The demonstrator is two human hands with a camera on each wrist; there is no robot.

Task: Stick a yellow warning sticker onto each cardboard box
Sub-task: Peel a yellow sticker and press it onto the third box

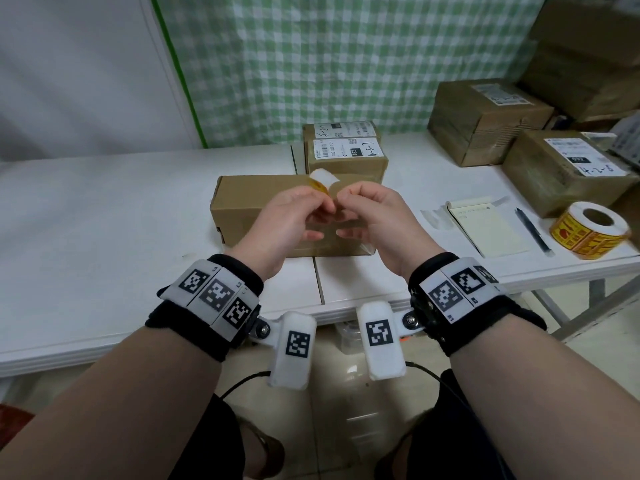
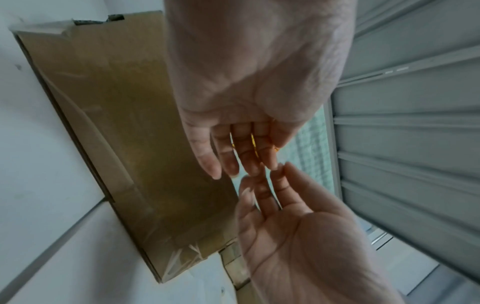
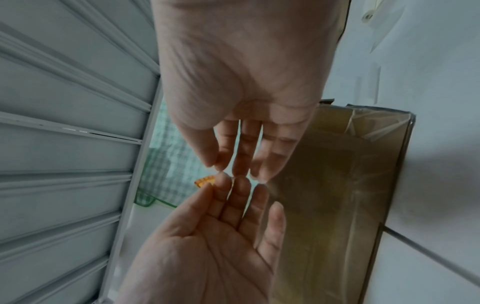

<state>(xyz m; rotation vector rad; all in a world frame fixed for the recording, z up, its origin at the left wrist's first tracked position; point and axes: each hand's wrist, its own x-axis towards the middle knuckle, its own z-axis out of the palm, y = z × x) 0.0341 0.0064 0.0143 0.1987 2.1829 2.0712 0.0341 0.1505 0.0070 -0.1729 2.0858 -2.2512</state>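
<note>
A long plain cardboard box (image 1: 249, 202) lies on the white table (image 1: 104, 220) in front of me; it also shows in the wrist views (image 2: 130, 133) (image 3: 337, 185). Both hands hover just above it, fingertips meeting. My left hand (image 1: 313, 206) pinches a yellow warning sticker (image 1: 320, 185), whose white backing curls up above the fingers. The sticker's yellow edge shows behind the left fingers (image 2: 253, 144) and at their tips (image 3: 205, 181). My right hand (image 1: 348, 197) pinches the backing's edge between thumb and forefinger. The sticker's printed face is hidden.
A roll of yellow stickers (image 1: 588, 228) stands at the right table edge, beside a pen (image 1: 533, 230) and a notepad (image 1: 485, 226). Peeled backing scraps (image 1: 434, 216) lie nearby. Labelled boxes stand behind (image 1: 346, 150) and at the right (image 1: 485, 119) (image 1: 561, 168).
</note>
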